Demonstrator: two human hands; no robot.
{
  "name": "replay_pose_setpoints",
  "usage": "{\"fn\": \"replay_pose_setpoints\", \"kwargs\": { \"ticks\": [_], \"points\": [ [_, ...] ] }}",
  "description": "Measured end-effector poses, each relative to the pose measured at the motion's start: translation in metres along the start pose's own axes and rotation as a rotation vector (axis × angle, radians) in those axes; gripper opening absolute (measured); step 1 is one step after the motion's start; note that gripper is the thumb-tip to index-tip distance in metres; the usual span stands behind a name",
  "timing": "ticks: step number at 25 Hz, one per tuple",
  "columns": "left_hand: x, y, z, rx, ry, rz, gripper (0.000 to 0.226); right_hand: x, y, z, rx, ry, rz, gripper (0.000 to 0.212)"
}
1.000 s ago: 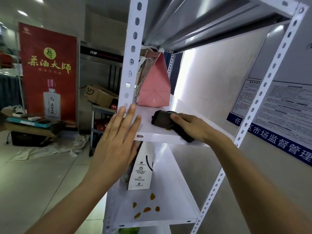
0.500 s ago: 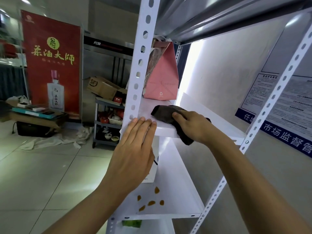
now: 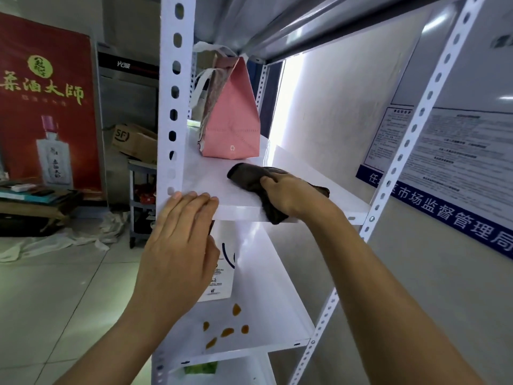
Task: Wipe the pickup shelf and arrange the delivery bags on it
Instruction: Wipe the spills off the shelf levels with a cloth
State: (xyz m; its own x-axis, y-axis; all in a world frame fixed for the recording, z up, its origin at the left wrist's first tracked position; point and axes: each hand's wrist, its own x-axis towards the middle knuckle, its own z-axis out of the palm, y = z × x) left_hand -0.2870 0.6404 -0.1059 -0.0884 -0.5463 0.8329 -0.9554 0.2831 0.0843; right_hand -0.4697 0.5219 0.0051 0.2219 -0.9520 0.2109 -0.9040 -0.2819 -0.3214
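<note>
While the right hand point(image 3: 288, 191) presses a dark cloth point(image 3: 251, 179), fingers closed over it, on the white shelf point(image 3: 205, 179), the pink bag point(image 3: 231, 126) stands upright just beyond and left of that hand (near, not touching); the left hand point(image 3: 180, 245) lies flat, fingers together, holding nothing, on the shelf's front edge; unwiped surface likely lies leftward, toward it.

At the frame's left, a red banner point(image 3: 47, 107) reads "茶酒大師" in gold; right of it, a cardboard box point(image 3: 133, 140) is marked "SF"; at right, a blue wall strip point(image 3: 449, 215) reads "市场监督管理局"
</note>
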Motion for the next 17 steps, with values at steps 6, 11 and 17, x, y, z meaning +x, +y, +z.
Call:
{"fn": "replay_pose_setpoints", "kwargs": {
  "ticks": [6, 11, 17],
  "points": [
    [-0.001, 0.001, -0.004, 0.008, -0.019, -0.006, 0.055, 0.015, 0.064, -0.037, -0.002, -0.025, 0.398, 0.054],
    [-0.002, 0.002, -0.005, 0.012, -0.014, -0.010, 0.056, -0.025, 0.003, -0.002, 0.001, -0.005, 0.003, 0.060],
    [-0.001, 0.006, -0.005, -0.001, -0.016, -0.021, 0.055, 0.021, -0.040, -0.004, 0.098, -0.266, -0.075, 0.047]
  ]
}}
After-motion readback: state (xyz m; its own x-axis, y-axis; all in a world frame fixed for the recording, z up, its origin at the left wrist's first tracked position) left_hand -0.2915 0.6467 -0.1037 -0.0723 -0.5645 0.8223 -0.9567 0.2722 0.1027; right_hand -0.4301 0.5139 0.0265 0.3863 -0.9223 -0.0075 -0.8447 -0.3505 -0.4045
